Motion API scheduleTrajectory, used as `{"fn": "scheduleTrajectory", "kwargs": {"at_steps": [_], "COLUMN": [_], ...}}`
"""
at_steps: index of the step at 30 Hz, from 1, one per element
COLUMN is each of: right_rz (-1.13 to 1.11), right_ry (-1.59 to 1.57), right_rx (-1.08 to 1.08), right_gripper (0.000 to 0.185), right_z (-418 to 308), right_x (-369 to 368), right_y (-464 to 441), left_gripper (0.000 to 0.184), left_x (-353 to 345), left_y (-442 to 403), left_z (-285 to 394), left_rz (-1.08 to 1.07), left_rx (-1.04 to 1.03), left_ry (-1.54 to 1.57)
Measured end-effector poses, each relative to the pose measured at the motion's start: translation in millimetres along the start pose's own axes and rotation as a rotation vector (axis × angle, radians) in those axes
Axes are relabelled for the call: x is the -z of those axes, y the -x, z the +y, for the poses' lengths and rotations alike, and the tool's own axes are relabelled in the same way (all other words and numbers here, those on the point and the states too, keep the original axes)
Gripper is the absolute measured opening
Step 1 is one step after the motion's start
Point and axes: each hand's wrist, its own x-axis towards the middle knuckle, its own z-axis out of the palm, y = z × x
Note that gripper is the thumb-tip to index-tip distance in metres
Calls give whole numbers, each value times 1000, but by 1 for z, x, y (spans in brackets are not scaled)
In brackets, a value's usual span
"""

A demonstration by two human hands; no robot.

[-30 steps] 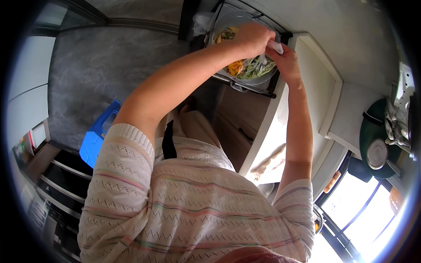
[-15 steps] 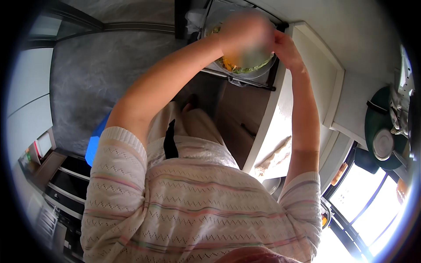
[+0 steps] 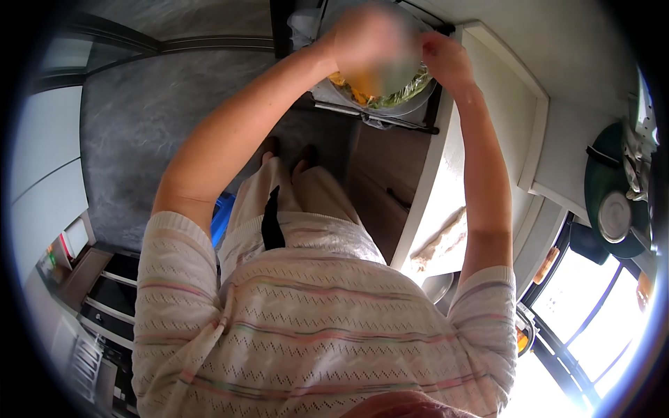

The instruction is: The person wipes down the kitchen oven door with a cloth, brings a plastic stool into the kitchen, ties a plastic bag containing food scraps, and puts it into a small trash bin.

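Note:
A round clear container (image 3: 401,108) stands at the top of the view, with orange and green food pieces (image 3: 362,94) showing inside it. Shiny clear film seems to lie along its right inner side. Over the container is my left hand (image 3: 369,42), blurred so that its fingers and anything in them cannot be made out. At the container's right rim, my right hand (image 3: 449,63) has its fingers pinched together. What lies between those fingertips is hidden by the blur.
A black-framed pull-out rack (image 3: 390,125) surrounds the container, with clear plastic (image 3: 303,28) at its left. To the right runs a white counter (image 3: 498,132) with a crumpled pale item (image 3: 442,244) on it. Something blue (image 3: 221,216) shows beside my left arm.
Both hands have shifted a little up and to the left over the container. More of its green side is uncovered. The blue thing now appears closer to my body.

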Motion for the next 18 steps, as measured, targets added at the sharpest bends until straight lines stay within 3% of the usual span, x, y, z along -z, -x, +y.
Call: {"fn": "scheduleTrajectory", "kwargs": {"at_steps": [3, 9, 12, 18], "right_rz": [65, -35, -26, -1], "right_ry": [-96, 289, 355, -36], "right_rx": [97, 235, 246, 172], "right_gripper": [14, 12, 7, 3], "right_z": [4, -21, -18, -8], "right_x": [4, -20, -24, -15], "right_y": [30, 63, 59, 62], "left_gripper": [24, 27, 25, 20], "left_x": [7, 4, 10, 8], "left_y": [-1, 7, 10, 12], "left_z": [0, -16, 1, 0], "left_rz": [-10, 58, -36, -15], "left_rx": [74, -57, 193, 204], "left_ry": [63, 22, 149, 274]}}
